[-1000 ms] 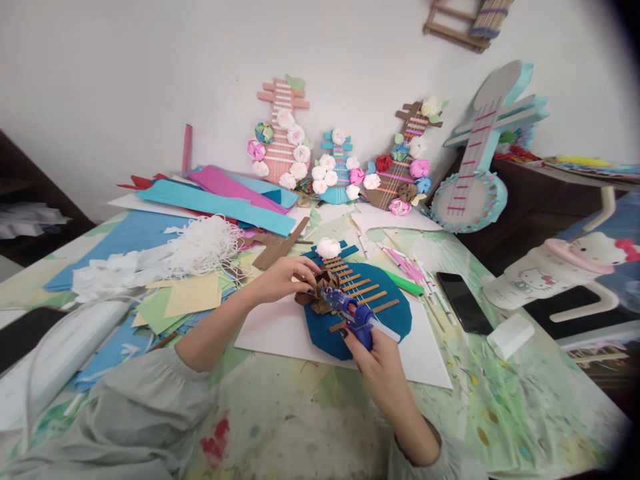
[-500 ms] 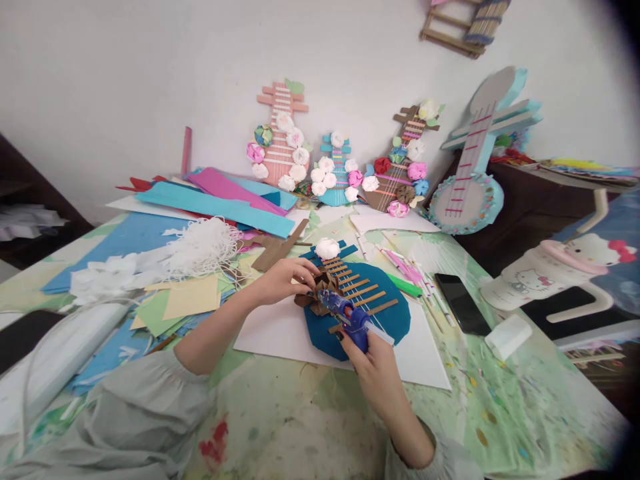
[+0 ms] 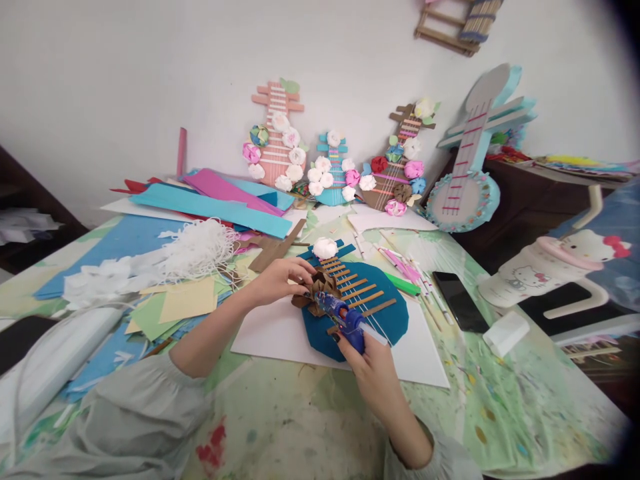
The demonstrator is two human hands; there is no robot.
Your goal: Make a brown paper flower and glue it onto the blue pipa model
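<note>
A brown paper flower (image 3: pixel 320 291) is pinched at its left edge by my left hand (image 3: pixel 283 281). My right hand (image 3: pixel 375 380) grips a blue glue gun (image 3: pixel 349 321) with a whitish glue stick out of its rear end. The gun's nozzle points up and left at the flower; whether the tip touches it I cannot tell. Beneath both lies a dark blue paper lute (image 3: pixel 320 337) with brown strips and thin white strings across it. A white paper flower (image 3: pixel 325 248) sits at the lute's head. The lute rests on a white sheet (image 3: pixel 265 337).
Finished paper lutes (image 3: pixel 283 153) lean on the wall behind. Coloured paper strips (image 3: pixel 215 208), white string (image 3: pixel 200 250) and paper scraps (image 3: pixel 187 301) lie to the left. On the right are a phone (image 3: pixel 459 301), a white plastic piece (image 3: pixel 506 335) and a pale tumbler (image 3: pixel 543 273).
The whole view has shifted slightly. Both hands keep their holds on the brown flower and the glue gun, and the gun's tilt at the flower is almost unchanged.
</note>
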